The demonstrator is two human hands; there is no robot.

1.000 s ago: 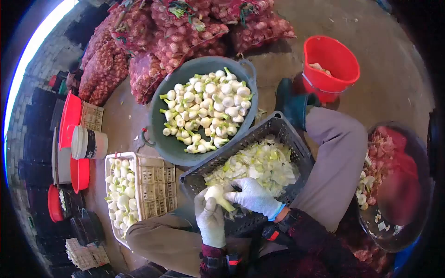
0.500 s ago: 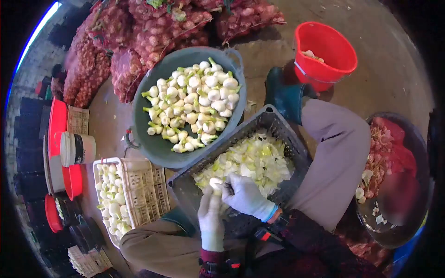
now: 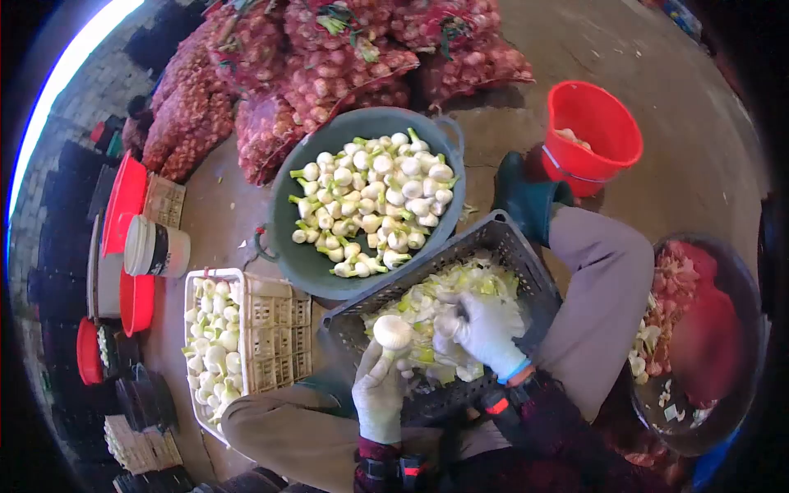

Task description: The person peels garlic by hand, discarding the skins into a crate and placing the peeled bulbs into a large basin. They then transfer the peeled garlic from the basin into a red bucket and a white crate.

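My left hand [image 3: 378, 393], in a white glove, holds a white peeled onion [image 3: 392, 332] upright over the near edge of a dark plastic crate [image 3: 509, 238]. The crate rests on my lap and is filled with pale green and white trimmings [image 3: 460, 287]. My right hand [image 3: 486, 329], also gloved, lies on the trimmings just right of the onion, its fingers curled; whether it holds something is hidden.
A grey tub [image 3: 288, 238] of peeled onions stands beyond the crate. A white crate [image 3: 271, 329] with more onions sits at left. Red net sacks [image 3: 312, 57] are piled at the back. A red bucket [image 3: 592, 131] stands at right, a dark basin [image 3: 723, 329] of red skins beside my knee.
My left hand has raised the onion slightly and turned it upright. My right hand has moved away from it to the right, onto the trimmings.
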